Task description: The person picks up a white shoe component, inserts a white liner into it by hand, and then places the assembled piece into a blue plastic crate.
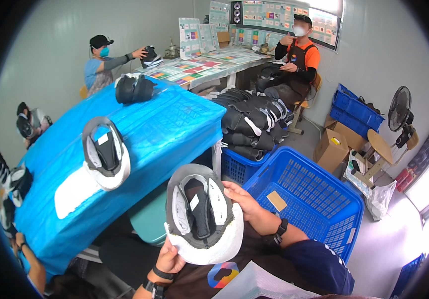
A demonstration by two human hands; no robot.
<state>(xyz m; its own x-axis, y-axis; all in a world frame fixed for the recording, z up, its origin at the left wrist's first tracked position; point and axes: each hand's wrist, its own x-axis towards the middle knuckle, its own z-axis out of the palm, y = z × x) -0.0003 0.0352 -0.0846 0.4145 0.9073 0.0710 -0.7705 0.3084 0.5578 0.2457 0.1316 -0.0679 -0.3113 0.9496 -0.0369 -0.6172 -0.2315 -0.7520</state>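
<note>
Currently, left hand: closed on the shoe's lower left edge, thumb over the white part.
Right hand: gripping the same shoe along its right edge.
Shoe: grey and white with a dark tongue, held between both hands in front of the person's body, opening turned up to the camera.
Table: covered in blue sheeting, to the left; a similar shoe lies on it, with dark shoes farther back.
Crate: blue, just beside the right forearm, a tan card on its bottom.
Pile: dark and white shoes heaped beyond, over a second blue crate.
Stool: teal, partly hidden under the table's near edge.
Co-workers: one in orange, seated, a hand raised near the mask; another in blue, holding a dark shoe.
Fan: black, far right.
</note>
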